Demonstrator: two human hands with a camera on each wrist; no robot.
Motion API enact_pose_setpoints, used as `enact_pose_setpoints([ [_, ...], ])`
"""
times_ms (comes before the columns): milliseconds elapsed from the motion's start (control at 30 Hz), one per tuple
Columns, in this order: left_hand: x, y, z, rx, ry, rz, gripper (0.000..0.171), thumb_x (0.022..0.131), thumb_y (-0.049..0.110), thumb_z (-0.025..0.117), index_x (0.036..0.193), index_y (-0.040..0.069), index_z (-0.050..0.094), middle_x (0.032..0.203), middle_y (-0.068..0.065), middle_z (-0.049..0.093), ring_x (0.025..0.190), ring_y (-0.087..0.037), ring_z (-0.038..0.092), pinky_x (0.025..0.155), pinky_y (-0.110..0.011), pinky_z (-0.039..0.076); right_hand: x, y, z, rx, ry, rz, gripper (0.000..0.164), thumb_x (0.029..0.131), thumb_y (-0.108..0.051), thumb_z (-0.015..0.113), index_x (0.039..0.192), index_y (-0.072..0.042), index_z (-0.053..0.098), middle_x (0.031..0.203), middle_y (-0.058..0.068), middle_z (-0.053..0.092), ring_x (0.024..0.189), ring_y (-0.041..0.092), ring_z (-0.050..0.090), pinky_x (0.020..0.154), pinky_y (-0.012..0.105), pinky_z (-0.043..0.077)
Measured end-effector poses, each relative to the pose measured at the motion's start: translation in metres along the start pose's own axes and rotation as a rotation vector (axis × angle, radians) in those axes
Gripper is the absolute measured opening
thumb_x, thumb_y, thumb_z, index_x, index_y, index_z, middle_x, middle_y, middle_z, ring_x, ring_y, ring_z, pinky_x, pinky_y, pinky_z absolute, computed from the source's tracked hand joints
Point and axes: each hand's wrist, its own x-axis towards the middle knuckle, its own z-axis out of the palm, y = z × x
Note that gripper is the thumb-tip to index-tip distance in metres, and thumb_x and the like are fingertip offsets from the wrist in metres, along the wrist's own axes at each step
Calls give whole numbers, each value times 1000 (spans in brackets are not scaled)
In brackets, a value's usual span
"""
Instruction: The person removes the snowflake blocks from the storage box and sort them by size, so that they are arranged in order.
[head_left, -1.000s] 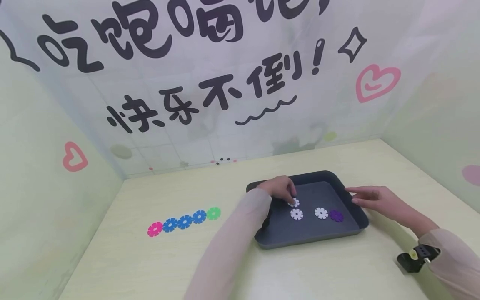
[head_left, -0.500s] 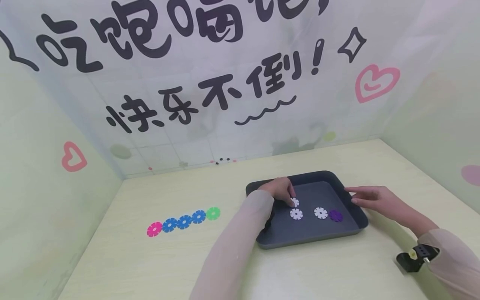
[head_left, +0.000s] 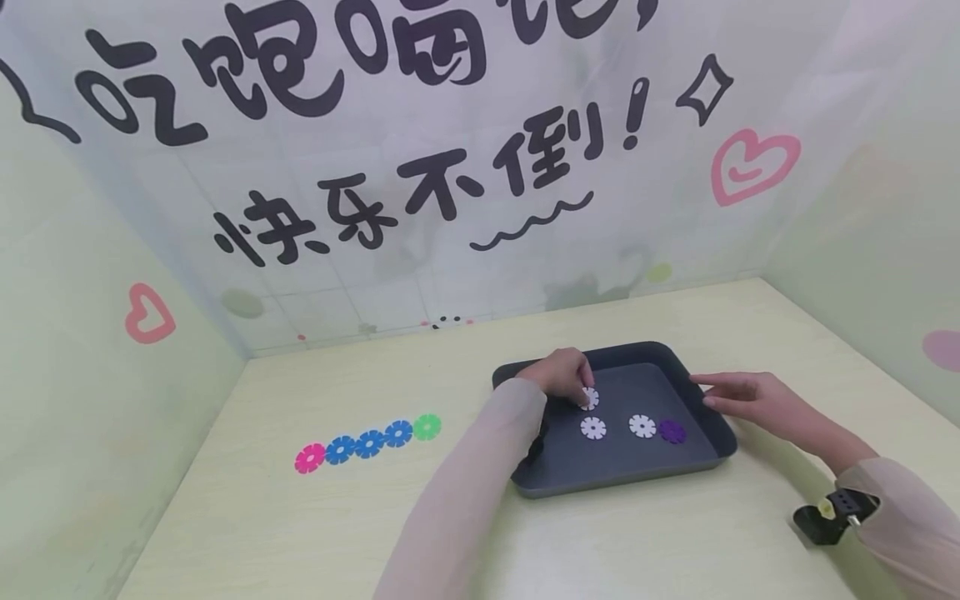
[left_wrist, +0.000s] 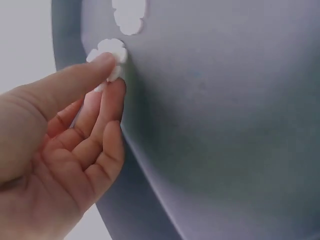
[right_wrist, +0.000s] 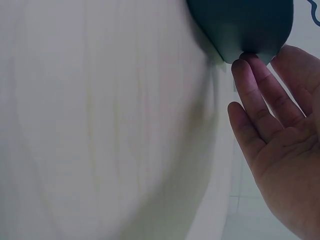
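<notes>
In the head view my left hand (head_left: pixel 561 374) reaches into the dark grey tray (head_left: pixel 622 482) and pinches a white snowflake disc (head_left: pixel 591 397). The left wrist view shows the thumb and fingers holding that notched disc (left_wrist: pixel 114 47) by its edge, close over the tray floor. Just nearer lies a second white disc (head_left: pixel 593 428). A third white disc (head_left: pixel 642 427) and a purple disc (head_left: pixel 672 432) lie side by side to the right. My right hand (head_left: pixel 757 400), fingers extended, touches the tray's right outer wall; fingertips (right_wrist: pixel 242 67) meet it in the right wrist view.
Left of the tray, a row of discs lies on the pale table (head_left: pixel 247 517): a pink disc (head_left: pixel 310 458), three blue discs (head_left: pixel 368 444) and a green disc (head_left: pixel 427 427). Printed walls close off the back and both sides. A black wrist mount (head_left: pixel 834 515) is on the right wrist.
My left hand has shifted slightly toward the back of the tray with the white disc, widening the gap to the white disc nearer me. The right hand has stayed put.
</notes>
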Motion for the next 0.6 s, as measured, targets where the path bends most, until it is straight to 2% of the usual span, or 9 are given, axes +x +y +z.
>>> enact_pose_setpoints([
  [167,-3,1,-5,-30,-8,35,15,74,2,74,81,8,62,71,0,58,62,-10,52,58,-20,42,0,1,0,-2,4,1,44,89,-17,61,125,6,51,103,14,65,89,-4,56,73,19,46],
  [333,-7,0,-12,-26,-17,107,14,75,3,74,81,8,62,71,0,57,61,-10,51,58,-19,42,-1,0,0,-6,5,4,44,89,-18,61,124,6,51,104,15,65,90,-4,57,73,18,45],
  [600,-17,-12,-24,-69,-15,171,14,74,3,75,81,7,63,69,-1,58,61,-11,51,59,-20,42,-1,-2,0,-14,3,2,44,89,-18,61,124,5,51,110,19,62,92,-7,54,74,17,44],
])
